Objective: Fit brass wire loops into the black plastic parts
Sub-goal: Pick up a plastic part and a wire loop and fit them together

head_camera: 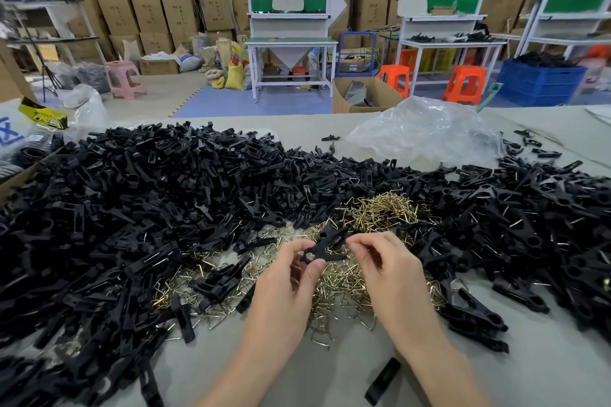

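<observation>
- The left hand pinches the black plastic part at its ringed end, thumb under and forefinger over. The right hand, fingers curled, pinches the opposite, forked end.
- The part is held up just above the brass wire loops scattered on the bench, between the two sides of the heap of black parts.
- To do this step well, I judge the left hand should keep the part steady. The right hand should line a loop's open ends up with the part's slots and press evenly, so the wire seats without twisting.
- Whether the right fingertips already hold a loop cannot be made out.
- The slots in the part are too small to see, and the held piece may be two halves crossed.
</observation>
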A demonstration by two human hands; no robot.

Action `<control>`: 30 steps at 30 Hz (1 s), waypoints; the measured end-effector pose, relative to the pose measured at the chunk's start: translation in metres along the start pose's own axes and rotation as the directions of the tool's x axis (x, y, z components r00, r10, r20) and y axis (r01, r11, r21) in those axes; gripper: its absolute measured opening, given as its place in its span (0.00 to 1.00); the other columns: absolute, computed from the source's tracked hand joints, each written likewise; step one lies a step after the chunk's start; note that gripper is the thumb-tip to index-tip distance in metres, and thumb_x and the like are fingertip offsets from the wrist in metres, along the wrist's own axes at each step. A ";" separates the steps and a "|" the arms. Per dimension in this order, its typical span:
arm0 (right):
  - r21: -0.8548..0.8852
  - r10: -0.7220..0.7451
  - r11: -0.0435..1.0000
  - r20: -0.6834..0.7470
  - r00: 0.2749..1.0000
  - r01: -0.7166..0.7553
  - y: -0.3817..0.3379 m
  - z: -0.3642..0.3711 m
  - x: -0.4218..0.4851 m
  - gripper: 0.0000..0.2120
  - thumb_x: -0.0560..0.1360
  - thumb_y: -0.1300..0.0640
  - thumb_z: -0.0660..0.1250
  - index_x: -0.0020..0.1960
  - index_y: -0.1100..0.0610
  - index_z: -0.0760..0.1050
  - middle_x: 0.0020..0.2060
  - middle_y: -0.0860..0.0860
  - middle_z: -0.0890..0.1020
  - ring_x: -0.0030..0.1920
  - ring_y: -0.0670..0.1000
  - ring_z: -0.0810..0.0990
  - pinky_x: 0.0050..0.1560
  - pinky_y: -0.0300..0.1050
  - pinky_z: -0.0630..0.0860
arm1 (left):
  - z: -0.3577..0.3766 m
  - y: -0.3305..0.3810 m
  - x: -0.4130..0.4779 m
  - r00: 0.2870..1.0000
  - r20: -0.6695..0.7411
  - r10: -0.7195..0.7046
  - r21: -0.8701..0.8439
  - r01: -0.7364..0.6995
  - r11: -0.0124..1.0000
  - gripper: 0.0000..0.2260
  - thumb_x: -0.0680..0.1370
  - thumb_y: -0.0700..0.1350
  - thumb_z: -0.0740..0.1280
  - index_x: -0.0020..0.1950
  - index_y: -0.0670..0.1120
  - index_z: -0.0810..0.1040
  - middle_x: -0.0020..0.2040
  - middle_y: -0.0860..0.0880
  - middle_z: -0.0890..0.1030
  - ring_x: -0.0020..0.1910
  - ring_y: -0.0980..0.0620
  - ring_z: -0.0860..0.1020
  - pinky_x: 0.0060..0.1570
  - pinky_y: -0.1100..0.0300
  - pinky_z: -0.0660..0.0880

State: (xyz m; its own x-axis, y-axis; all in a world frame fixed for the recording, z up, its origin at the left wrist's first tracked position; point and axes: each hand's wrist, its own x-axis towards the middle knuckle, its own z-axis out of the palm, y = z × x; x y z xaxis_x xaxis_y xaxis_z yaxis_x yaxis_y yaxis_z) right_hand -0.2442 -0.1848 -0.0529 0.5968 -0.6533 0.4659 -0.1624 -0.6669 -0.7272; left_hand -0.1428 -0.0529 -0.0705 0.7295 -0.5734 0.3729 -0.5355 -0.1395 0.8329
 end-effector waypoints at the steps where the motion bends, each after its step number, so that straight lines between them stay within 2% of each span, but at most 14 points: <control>1: 0.128 0.099 0.987 0.001 0.995 -0.098 0.000 0.000 0.001 0.05 0.80 0.53 0.69 0.51 0.47 0.83 0.43 0.42 0.84 0.45 0.41 0.82 0.46 0.28 0.73 | 0.000 0.001 0.000 1.000 -0.002 0.001 -0.001 -0.001 1.000 0.08 0.80 0.50 0.68 0.54 0.64 0.73 0.41 0.62 0.80 0.34 0.59 0.76 0.33 0.69 0.69; 3: 0.388 0.279 0.875 0.082 0.957 -0.289 -0.003 0.000 0.004 0.05 0.79 0.55 0.71 0.49 0.46 0.84 0.41 0.44 0.87 0.43 0.43 0.85 0.44 0.31 0.78 | 0.000 0.002 -0.001 1.000 0.001 0.007 -0.001 -0.007 1.000 0.09 0.80 0.50 0.68 0.55 0.64 0.73 0.43 0.62 0.80 0.38 0.59 0.77 0.36 0.70 0.70; 5: 0.616 0.381 0.665 0.207 0.901 -0.423 -0.009 0.002 0.005 0.07 0.77 0.62 0.72 0.47 0.51 0.85 0.43 0.50 0.88 0.44 0.47 0.87 0.44 0.34 0.80 | -0.001 0.002 -0.001 1.000 0.006 0.012 -0.011 -0.012 1.000 0.09 0.80 0.50 0.68 0.57 0.63 0.74 0.44 0.63 0.81 0.40 0.60 0.78 0.37 0.71 0.69; 7: 0.728 0.426 0.488 0.283 0.859 -0.482 -0.012 0.004 0.006 0.06 0.76 0.65 0.71 0.48 0.57 0.85 0.45 0.54 0.88 0.45 0.49 0.87 0.44 0.35 0.81 | -0.001 0.002 -0.001 1.000 0.006 0.020 -0.025 -0.019 0.999 0.08 0.81 0.49 0.67 0.58 0.61 0.74 0.43 0.64 0.81 0.39 0.62 0.77 0.37 0.72 0.69; 9: 0.747 0.449 0.421 0.321 0.834 -0.514 -0.012 0.004 0.006 0.05 0.76 0.65 0.71 0.50 0.60 0.84 0.45 0.56 0.88 0.46 0.50 0.87 0.44 0.36 0.81 | -0.001 0.003 -0.002 1.000 0.012 0.023 -0.023 -0.022 0.999 0.09 0.81 0.49 0.67 0.57 0.62 0.74 0.43 0.64 0.80 0.40 0.62 0.77 0.37 0.72 0.69; 12: 0.724 0.474 0.425 0.332 0.815 -0.543 -0.011 0.005 0.006 0.04 0.76 0.64 0.72 0.50 0.60 0.84 0.45 0.56 0.88 0.44 0.49 0.86 0.43 0.37 0.82 | -0.002 0.004 -0.003 1.000 0.018 0.020 -0.011 -0.020 1.000 0.12 0.80 0.50 0.67 0.57 0.67 0.72 0.46 0.64 0.80 0.44 0.61 0.78 0.40 0.72 0.70; 15: 0.717 0.494 0.461 0.282 0.823 -0.523 -0.013 0.007 0.005 0.03 0.77 0.65 0.71 0.49 0.61 0.84 0.43 0.55 0.88 0.42 0.48 0.86 0.42 0.35 0.81 | -0.001 0.005 -0.003 1.000 0.021 0.017 0.014 -0.018 1.000 0.13 0.80 0.52 0.67 0.57 0.69 0.70 0.48 0.65 0.79 0.47 0.61 0.78 0.42 0.72 0.70; 19: 0.723 0.503 0.476 0.243 0.829 -0.501 -0.016 0.010 0.002 0.03 0.77 0.65 0.71 0.49 0.61 0.83 0.41 0.54 0.88 0.41 0.46 0.86 0.42 0.34 0.81 | -0.001 0.004 -0.003 0.999 0.026 0.029 0.054 -0.030 0.998 0.15 0.80 0.52 0.67 0.56 0.73 0.68 0.49 0.66 0.78 0.47 0.61 0.78 0.42 0.70 0.71; 25: 0.753 0.522 0.447 0.219 0.825 -0.483 -0.019 0.014 0.000 0.04 0.76 0.66 0.71 0.47 0.60 0.84 0.41 0.53 0.88 0.39 0.45 0.85 0.40 0.32 0.80 | -0.002 0.004 -0.004 0.999 0.001 0.038 0.079 -0.038 0.996 0.13 0.80 0.52 0.66 0.56 0.71 0.69 0.48 0.66 0.78 0.46 0.60 0.78 0.42 0.70 0.71; 30: 0.795 0.538 0.416 0.177 0.824 -0.442 -0.022 0.016 -0.001 0.03 0.76 0.65 0.71 0.49 0.60 0.83 0.41 0.54 0.88 0.41 0.46 0.86 0.41 0.33 0.80 | 0.000 0.004 -0.006 0.998 0.004 0.055 0.102 -0.055 0.993 0.10 0.80 0.53 0.66 0.58 0.66 0.70 0.48 0.64 0.80 0.47 0.61 0.79 0.47 0.64 0.75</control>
State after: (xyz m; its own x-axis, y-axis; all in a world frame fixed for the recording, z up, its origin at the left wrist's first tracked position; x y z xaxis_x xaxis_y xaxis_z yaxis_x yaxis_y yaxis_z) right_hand -0.2287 -0.1632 -0.0453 0.5439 -0.8336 -0.0965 0.2930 0.2964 -0.9090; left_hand -0.1491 -0.0499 -0.0693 0.6972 -0.5832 0.4168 -0.6156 -0.1892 0.7650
